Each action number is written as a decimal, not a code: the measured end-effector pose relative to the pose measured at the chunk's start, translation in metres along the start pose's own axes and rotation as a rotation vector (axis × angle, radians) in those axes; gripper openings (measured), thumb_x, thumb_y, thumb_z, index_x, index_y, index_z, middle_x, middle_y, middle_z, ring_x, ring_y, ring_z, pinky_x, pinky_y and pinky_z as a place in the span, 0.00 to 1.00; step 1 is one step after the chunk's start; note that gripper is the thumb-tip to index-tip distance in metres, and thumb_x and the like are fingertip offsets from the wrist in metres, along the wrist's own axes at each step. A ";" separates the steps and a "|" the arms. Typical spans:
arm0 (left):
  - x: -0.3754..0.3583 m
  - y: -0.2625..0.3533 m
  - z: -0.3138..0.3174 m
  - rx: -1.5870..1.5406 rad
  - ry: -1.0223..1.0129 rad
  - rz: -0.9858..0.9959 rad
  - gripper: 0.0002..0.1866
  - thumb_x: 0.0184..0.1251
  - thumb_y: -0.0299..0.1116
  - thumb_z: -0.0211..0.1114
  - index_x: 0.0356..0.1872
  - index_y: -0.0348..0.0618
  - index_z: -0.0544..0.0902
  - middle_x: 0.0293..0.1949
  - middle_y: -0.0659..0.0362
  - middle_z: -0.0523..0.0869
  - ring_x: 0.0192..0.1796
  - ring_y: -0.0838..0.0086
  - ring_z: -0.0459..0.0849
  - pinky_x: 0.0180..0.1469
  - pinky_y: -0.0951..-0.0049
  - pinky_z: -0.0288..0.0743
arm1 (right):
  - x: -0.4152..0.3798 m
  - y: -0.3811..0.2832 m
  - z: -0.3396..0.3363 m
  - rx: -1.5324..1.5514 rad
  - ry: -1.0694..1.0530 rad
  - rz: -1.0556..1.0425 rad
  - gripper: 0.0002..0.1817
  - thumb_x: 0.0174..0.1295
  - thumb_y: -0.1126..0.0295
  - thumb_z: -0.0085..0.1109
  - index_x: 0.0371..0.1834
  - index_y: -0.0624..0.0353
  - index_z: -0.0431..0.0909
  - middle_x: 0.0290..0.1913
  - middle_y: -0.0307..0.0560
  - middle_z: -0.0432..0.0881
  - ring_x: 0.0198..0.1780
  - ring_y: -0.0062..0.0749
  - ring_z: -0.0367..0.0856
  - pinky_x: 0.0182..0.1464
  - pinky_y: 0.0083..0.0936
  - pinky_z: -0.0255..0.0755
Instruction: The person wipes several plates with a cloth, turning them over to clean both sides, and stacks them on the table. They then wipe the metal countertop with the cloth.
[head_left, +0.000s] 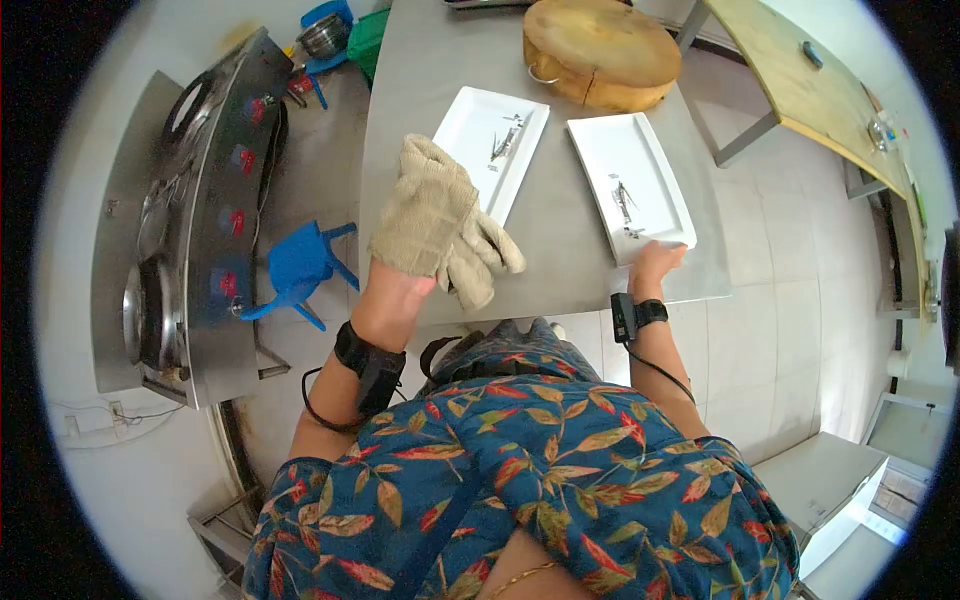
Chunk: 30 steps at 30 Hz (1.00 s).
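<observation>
Beige knit fabric covers my left hand (424,225), hiding its fingers. Limp fingers of a beige work glove (468,272) hang to its right, bunched against the hand. Behind them lies a white rectangular plate (515,160), partly covered by the glove fabric, with small dark markings on its surface. My bare right hand (655,264) grips the near end of a second white rectangular plate (657,180), its fingers closed about the corner. This plate also bears dark markings. Both wrists wear black straps with cables.
A thick round wooden chopping block (602,55) stands at the far end of the metal table (570,250). To the left are a blue stool (302,265) and a steel stove (215,190). A wooden-topped table (790,60) stands at the right.
</observation>
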<state>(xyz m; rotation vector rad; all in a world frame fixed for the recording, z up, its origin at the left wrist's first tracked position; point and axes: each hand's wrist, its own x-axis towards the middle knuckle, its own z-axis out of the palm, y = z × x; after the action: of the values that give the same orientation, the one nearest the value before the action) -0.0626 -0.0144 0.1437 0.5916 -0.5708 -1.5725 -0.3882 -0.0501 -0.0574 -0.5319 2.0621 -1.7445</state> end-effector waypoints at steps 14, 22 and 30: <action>0.006 0.077 -0.067 -0.100 -0.133 0.171 0.20 0.70 0.40 0.43 0.60 0.45 0.63 0.56 0.56 0.71 0.56 0.68 0.72 0.57 0.66 0.69 | -0.057 -0.025 0.059 -0.305 -0.587 -0.426 0.23 0.51 0.63 0.63 0.47 0.66 0.71 0.43 0.55 0.74 0.41 0.39 0.75 0.45 0.30 0.69; -0.013 0.111 -0.069 0.106 0.262 0.217 0.21 0.71 0.40 0.41 0.61 0.44 0.61 0.59 0.55 0.68 0.59 0.67 0.70 0.60 0.64 0.66 | -0.135 -0.042 0.151 -0.430 -0.801 -0.223 0.32 0.47 0.53 0.66 0.44 0.69 0.67 0.34 0.52 0.76 0.36 0.35 0.76 0.39 0.29 0.71; -0.017 0.130 -0.093 -0.093 0.329 0.230 0.20 0.70 0.41 0.44 0.58 0.43 0.65 0.55 0.55 0.73 0.56 0.67 0.73 0.59 0.65 0.67 | -0.134 -0.034 0.152 -0.672 -0.646 -0.491 0.26 0.47 0.62 0.61 0.44 0.69 0.65 0.40 0.63 0.75 0.42 0.52 0.76 0.46 0.36 0.70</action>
<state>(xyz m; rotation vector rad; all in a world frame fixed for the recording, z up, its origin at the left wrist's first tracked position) 0.0970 -0.0091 0.1630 0.6723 -0.3038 -1.2451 -0.1935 -0.1134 -0.0406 -1.6606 2.0570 -0.8117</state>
